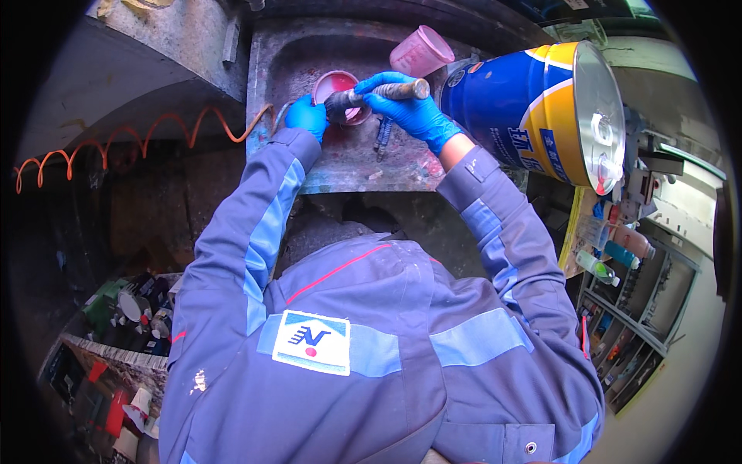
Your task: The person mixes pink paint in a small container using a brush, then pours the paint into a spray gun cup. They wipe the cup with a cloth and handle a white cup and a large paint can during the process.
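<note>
Blue gloves cover both hands. My right hand point(408, 112) is closed around the handle of a thick round brush point(402, 90), whose dark head points left over a round tub point(332, 80) with pinkish-red liquid inside. The tub stands in a stained grey basin point(328, 179). At the tub's lower left side, my left hand point(307, 117) grips its edge, close to the brush head; its fingertips are partly hidden. Below my right hand, a slim dark blue tool point(382, 136) lies in the basin. A pink-stained plastic cup point(421, 52) tilts at the basin's far right.
A large blue and yellow drum point(533, 116) lies on its side right of the basin. An orange coiled hose point(158, 124) stretches leftward from the basin. Bottles point(599, 267) and shelving point(634, 309) are at the right; assorted items fill a box point(124, 325) at the lower left.
</note>
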{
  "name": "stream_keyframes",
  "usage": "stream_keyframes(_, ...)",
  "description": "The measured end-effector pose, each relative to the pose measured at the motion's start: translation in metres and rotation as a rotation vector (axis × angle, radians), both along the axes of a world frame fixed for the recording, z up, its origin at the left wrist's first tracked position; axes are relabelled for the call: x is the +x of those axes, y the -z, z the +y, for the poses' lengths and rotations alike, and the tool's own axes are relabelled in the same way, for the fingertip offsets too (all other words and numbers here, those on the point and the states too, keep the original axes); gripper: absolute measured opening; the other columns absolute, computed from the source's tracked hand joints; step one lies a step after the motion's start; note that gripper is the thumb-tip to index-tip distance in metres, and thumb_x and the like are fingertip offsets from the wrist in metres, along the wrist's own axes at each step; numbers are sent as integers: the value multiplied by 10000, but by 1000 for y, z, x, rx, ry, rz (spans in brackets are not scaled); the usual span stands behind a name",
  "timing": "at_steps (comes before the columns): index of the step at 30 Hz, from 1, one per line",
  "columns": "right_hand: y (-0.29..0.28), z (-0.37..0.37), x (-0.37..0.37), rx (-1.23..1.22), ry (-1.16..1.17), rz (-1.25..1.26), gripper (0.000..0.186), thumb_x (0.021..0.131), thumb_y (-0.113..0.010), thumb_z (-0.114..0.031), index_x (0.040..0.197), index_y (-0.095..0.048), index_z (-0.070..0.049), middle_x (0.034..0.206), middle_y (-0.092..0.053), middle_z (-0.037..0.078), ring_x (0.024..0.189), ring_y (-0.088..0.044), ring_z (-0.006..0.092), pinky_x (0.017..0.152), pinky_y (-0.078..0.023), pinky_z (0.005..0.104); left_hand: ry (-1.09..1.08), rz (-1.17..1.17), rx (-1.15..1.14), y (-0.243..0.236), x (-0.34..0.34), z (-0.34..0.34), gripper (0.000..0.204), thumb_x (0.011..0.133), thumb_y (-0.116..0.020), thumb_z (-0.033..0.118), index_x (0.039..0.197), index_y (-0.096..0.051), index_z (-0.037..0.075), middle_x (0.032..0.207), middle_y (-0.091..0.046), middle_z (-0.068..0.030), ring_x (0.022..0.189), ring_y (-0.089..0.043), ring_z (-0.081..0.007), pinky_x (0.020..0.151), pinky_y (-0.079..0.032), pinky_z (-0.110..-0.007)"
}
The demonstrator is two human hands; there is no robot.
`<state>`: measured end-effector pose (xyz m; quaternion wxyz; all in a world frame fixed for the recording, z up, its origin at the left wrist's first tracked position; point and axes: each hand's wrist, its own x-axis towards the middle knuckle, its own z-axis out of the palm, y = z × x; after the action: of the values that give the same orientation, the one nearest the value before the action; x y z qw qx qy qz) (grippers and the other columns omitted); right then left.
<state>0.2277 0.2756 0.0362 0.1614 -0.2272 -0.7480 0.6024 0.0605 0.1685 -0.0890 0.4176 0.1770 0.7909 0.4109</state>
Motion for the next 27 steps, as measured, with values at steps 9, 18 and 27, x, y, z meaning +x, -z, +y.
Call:
stream_keyframes(9, 13, 12, 8, -188, 317, 154, 156, 851, -700, -119, 988, -696, -46, 936, -692, 46, 868, -650, 131, 831, -536, 278, -112, -191, 151, 14, -1, -5, 277, 836, -588, 95, 1078, -675, -9, 865, -703, -166, 724, -691, -242, 569, -562, -363)
stream_keyframes(18, 7, -15, 2, -219, 317, 133, 147, 856, -700, -106, 990, -698, -47, 938, -685, 36, 870, -645, 130, 822, -530, 283, 82, 203, 18, 4, -4, 0, 293, 857, -583, 160, 1115, -662, 46, 1024, -688, -213, 922, -673, -370, 822, -516, -446)
stream_keyframes(27, 9, -7, 33, -38, 473, 54, 191, 890, -683, -125, 1066, -682, -51, 1004, -681, 46, 859, -640, 115, 813, -538, 262, 23, 303, 166, -25, 8, -3, 338, 885, -544, 87, 1219, -591, 73, 1081, -675, -197, 1008, -662, -341, 885, -507, -437)
